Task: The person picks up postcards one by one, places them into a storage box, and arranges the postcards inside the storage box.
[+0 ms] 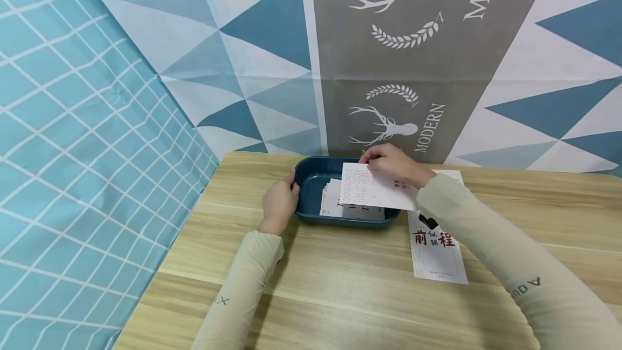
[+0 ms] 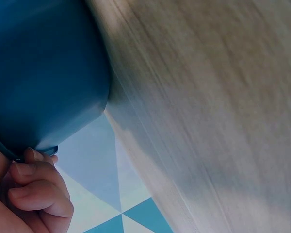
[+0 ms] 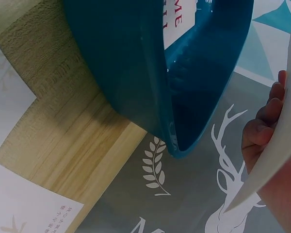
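Patterned wall point(image 1: 272, 26) running out of frame. Wood counter point(image 1: 316, 285) being cut off below. Right sleeve point(image 1: 500, 253) hiding part of the white cards point(image 1: 439, 263) lying there. Blue tray point(image 1: 340, 222) standing near the wall. Left hand point(image 1: 280, 201) gripping its rim; right hand point(image 1: 394, 165) pinching a printed card point(image 1: 374, 188) above it, partly covering the overlapping cards point(image 1: 330, 201) inside.

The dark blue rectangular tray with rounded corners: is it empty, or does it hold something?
Not empty: white paper cards with red lettering lie inside the tray, as the head and right wrist views show.
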A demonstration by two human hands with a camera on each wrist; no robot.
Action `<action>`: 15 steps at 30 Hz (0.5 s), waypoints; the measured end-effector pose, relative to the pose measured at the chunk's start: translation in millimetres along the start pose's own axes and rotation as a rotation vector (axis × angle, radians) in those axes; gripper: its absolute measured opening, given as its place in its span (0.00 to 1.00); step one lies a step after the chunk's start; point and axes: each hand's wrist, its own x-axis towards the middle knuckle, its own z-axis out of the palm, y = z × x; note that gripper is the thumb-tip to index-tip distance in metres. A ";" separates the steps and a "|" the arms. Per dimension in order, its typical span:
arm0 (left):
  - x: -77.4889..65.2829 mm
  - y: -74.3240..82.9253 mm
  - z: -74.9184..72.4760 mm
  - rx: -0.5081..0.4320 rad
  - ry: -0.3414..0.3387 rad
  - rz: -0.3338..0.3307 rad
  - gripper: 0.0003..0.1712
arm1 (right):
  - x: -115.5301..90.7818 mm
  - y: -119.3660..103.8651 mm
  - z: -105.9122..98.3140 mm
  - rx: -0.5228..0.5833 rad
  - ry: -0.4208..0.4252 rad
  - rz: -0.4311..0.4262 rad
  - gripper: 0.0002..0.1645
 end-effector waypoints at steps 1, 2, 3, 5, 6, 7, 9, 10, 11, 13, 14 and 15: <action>0.2 -0.2 0.3 0.001 0.002 0.001 0.24 | 0.1 -0.2 0.3 0.000 0.000 0.001 0.16; 0.4 -0.4 0.5 0.002 0.003 0.001 0.24 | 0.3 -0.4 0.6 0.000 -0.001 0.000 0.16; 0.5 -0.6 0.8 0.003 0.004 0.002 0.24 | 0.2 -0.9 0.8 -0.001 0.000 0.000 0.17; 0.8 -0.9 1.3 0.004 0.005 0.002 0.24 | 0.4 -1.2 1.3 0.003 -0.001 -0.003 0.17; 0.8 -1.1 1.5 0.004 0.004 0.001 0.24 | 0.7 -1.1 1.6 0.005 -0.003 -0.006 0.17; 1.1 -1.1 1.6 0.004 0.003 0.000 0.24 | 0.9 -1.1 1.8 0.008 -0.005 -0.007 0.17; 1.3 -0.9 1.7 0.004 0.000 -0.004 0.24 | 1.0 -1.3 2.2 0.010 -0.006 -0.010 0.16; 1.4 -0.7 1.6 0.004 -0.001 -0.006 0.24 | 1.3 -1.3 2.4 0.012 -0.008 -0.010 0.16; 1.4 -0.5 1.5 0.005 -0.004 -0.008 0.24 | 1.4 -1.5 2.6 0.010 -0.008 -0.011 0.16; 1.4 -0.1 1.2 0.006 -0.007 -0.011 0.24 | 1.7 -1.9 3.1 0.007 -0.008 -0.008 0.16; 1.1 0.2 1.0 0.008 -0.008 -0.013 0.24 | 1.8 -2.1 3.3 0.006 -0.008 -0.005 0.16; 1.1 0.3 1.0 0.008 -0.008 -0.012 0.24 | 2.3 -2.0 3.6 0.004 -0.008 -0.003 0.16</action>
